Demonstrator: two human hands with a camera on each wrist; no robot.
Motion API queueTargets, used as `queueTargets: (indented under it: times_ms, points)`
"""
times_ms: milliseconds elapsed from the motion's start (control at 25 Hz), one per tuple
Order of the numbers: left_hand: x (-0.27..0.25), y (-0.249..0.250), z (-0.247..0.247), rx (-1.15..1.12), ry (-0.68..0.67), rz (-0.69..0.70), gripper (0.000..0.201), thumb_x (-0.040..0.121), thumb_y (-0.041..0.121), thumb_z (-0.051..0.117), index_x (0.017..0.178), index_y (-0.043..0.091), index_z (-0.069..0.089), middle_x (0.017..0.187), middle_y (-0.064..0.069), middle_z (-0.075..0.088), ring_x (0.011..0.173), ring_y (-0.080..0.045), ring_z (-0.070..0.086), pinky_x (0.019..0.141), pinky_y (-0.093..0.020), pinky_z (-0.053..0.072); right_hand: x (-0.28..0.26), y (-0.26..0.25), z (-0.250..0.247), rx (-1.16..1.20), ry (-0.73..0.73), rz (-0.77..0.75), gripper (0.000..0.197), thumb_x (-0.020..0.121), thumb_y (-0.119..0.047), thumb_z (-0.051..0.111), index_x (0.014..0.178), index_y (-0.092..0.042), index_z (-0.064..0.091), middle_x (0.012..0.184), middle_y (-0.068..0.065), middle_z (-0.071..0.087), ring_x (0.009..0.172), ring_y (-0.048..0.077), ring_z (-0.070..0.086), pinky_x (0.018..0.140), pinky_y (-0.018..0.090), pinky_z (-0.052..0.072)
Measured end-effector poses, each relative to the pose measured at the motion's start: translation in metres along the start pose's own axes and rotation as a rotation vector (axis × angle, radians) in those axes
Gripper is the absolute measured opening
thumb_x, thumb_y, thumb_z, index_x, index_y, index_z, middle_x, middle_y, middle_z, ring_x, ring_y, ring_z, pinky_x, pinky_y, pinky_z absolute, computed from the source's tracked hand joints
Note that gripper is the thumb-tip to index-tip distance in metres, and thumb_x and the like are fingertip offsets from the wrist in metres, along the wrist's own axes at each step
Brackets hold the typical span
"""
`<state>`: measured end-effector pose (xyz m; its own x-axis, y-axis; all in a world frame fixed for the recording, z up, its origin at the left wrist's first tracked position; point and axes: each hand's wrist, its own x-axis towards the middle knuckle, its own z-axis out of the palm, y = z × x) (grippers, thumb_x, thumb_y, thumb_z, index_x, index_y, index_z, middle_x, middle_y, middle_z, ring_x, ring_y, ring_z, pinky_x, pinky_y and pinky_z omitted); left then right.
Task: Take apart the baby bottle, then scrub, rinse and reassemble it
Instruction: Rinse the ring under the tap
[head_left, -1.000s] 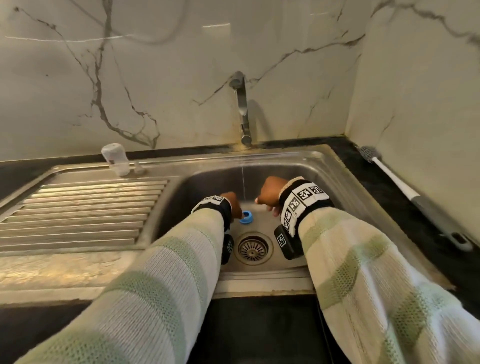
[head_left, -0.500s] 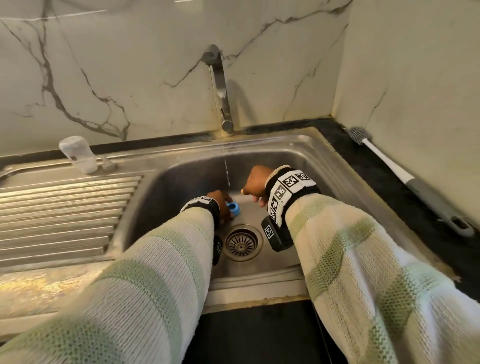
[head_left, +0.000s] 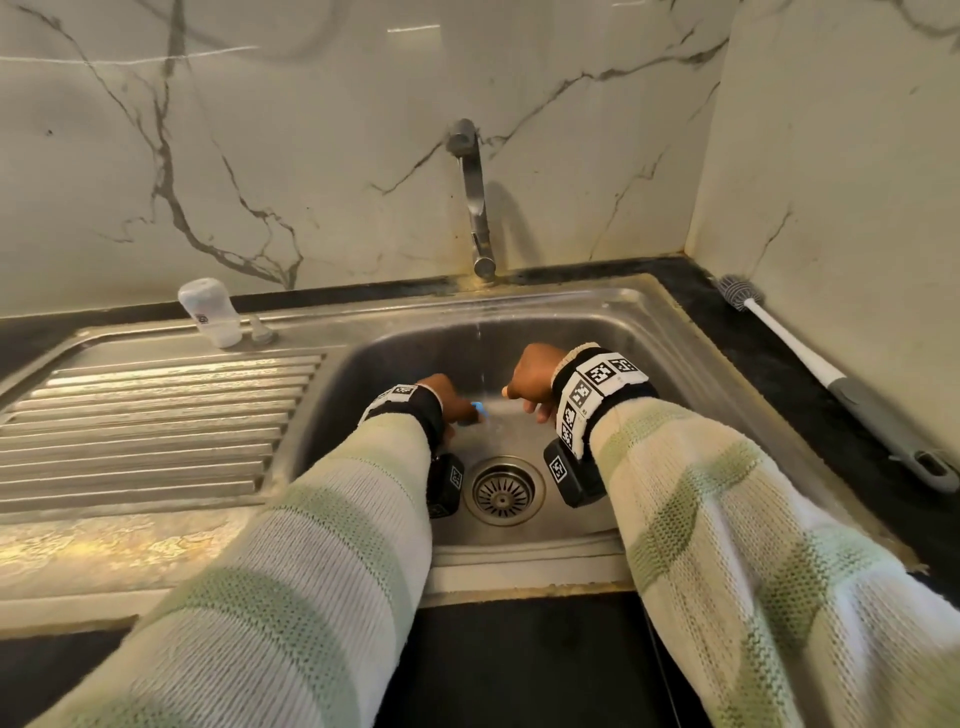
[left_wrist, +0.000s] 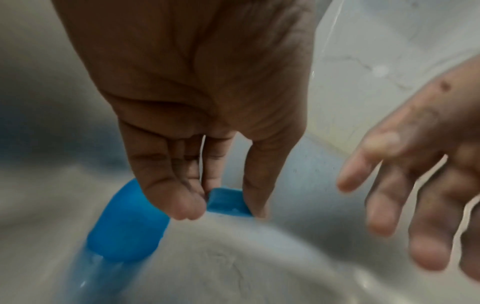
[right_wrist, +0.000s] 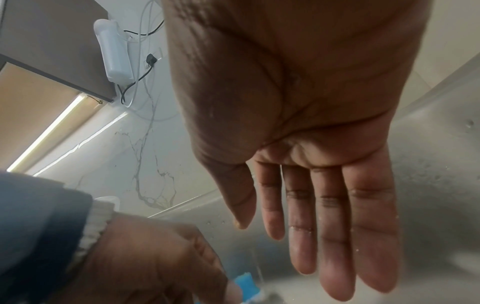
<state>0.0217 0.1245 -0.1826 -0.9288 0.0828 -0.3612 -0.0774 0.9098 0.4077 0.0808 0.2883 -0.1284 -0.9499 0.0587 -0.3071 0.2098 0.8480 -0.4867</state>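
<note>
Since a second ago the blue collar ring (left_wrist: 225, 202) has slipped almost wholly behind the left hand (head_left: 451, 399), only a sliver of it showing in the head view, and the camera's aim has wandered. Left fingertips (left_wrist: 182, 205) pinch that ring low in the sink basin (head_left: 649, 332), right beside the thin stream from the tap (head_left: 475, 208). The right hand (right_wrist: 311, 185) hangs empty next to it, fingers straight and together. To rinse well, I judge the ring should be turned slowly under the water, grip firm, well clear of the drain (head_left: 503, 491). A white bottle part (head_left: 210, 312) stands on the drainboard; the bottle brush (head_left: 831, 379) lies on the counter. The wrist view is blurred, so the blue shape at lower left cannot be identified.
</note>
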Motion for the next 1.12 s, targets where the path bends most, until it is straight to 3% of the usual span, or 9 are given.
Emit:
queueTargets:
  times_ms: [160,280,440,560,640,720,880,1000,1120]
  points:
    - [-0.023,0.01,-0.025,-0.122,0.065,0.125,0.031,0.082,0.038,0.074,0.097,0.011,0.072,0.084,-0.009,0.075,0.08,-0.022,0.073,0.084,-0.039,0.06,-0.006,-0.005,0.003,0.044,-0.004,-0.096,0.023,0.093,-0.024,0.062,0.106,-0.006,0.068,0.098,0.014,0.071,0.08,0.029,0.073,0.07,0.038,0.06]
    - [-0.038,0.014,-0.033,-0.295,0.079,0.204,0.022,0.089,0.026,0.067,0.104,0.01,0.069,0.092,-0.011,0.072,0.086,-0.025,0.072,0.089,-0.04,0.058,-0.01,-0.012,0.005,0.114,0.028,-0.193,0.023,0.094,-0.023,0.062,0.113,-0.011,0.065,0.102,0.013,0.069,0.083,0.028,0.073,0.073,0.041,0.061]
    - [-0.048,0.013,-0.03,-0.633,0.008,0.165,0.027,0.097,0.011,0.054,0.12,-0.001,0.06,0.088,-0.016,0.064,0.075,-0.025,0.063,0.085,-0.041,0.058,-0.012,-0.018,0.008,0.132,0.051,-0.249,0.022,0.093,-0.023,0.062,0.113,-0.014,0.063,0.099,0.013,0.069,0.084,0.027,0.072,0.073,0.044,0.062]
    - [-0.054,0.018,-0.028,-0.852,-0.05,0.107,0.026,0.1,0.01,0.047,0.117,-0.005,0.058,0.086,-0.016,0.063,0.075,-0.025,0.062,0.072,-0.034,0.055,-0.011,-0.02,0.01,0.104,0.087,-0.276,0.017,0.093,-0.028,0.062,0.104,-0.015,0.067,0.089,0.009,0.068,0.08,0.027,0.07,0.066,0.038,0.061]
    - [-0.057,0.022,-0.029,-0.94,-0.095,0.12,0.022,0.099,0.008,0.044,0.112,0.0,0.059,0.087,-0.015,0.064,0.078,-0.025,0.062,0.074,-0.033,0.053,-0.009,-0.021,0.008,0.078,0.18,-0.313,0.015,0.094,-0.026,0.061,0.096,-0.015,0.072,0.081,0.005,0.068,0.075,0.023,0.065,0.062,0.03,0.05]
    - [-0.058,0.024,-0.03,-1.009,-0.105,0.143,0.02,0.1,0.01,0.042,0.109,0.003,0.059,0.086,-0.015,0.064,0.078,-0.024,0.062,0.075,-0.033,0.053,-0.008,-0.022,0.006,0.044,0.256,-0.332,0.017,0.095,-0.021,0.06,0.094,-0.012,0.075,0.084,0.007,0.07,0.074,0.02,0.061,0.065,0.027,0.041]
    - [-0.05,0.023,-0.033,-1.063,-0.071,0.136,0.032,0.102,0.029,0.05,0.115,0.001,0.059,0.089,-0.017,0.066,0.074,-0.025,0.063,0.074,-0.035,0.056,-0.006,-0.021,0.004,0.002,0.272,-0.338,0.018,0.093,-0.014,0.059,0.096,-0.009,0.076,0.089,0.012,0.072,0.081,0.026,0.064,0.072,0.032,0.048]
    - [-0.039,0.02,-0.031,-1.056,-0.008,0.191,0.034,0.098,0.023,0.059,0.116,-0.006,0.062,0.093,-0.019,0.067,0.074,-0.023,0.062,0.078,-0.033,0.056,-0.005,-0.021,0.004,-0.017,0.291,-0.318,0.017,0.093,-0.015,0.06,0.099,-0.01,0.076,0.091,0.01,0.072,0.081,0.024,0.064,0.074,0.031,0.049]
    - [-0.037,0.022,-0.031,-1.019,0.069,0.253,0.029,0.097,0.015,0.06,0.118,-0.005,0.062,0.103,-0.024,0.066,0.086,-0.028,0.061,0.088,-0.038,0.054,-0.004,-0.022,0.004,0.04,0.288,-0.302,0.022,0.093,-0.018,0.062,0.112,-0.013,0.072,0.103,0.007,0.072,0.088,0.021,0.065,0.082,0.033,0.052]
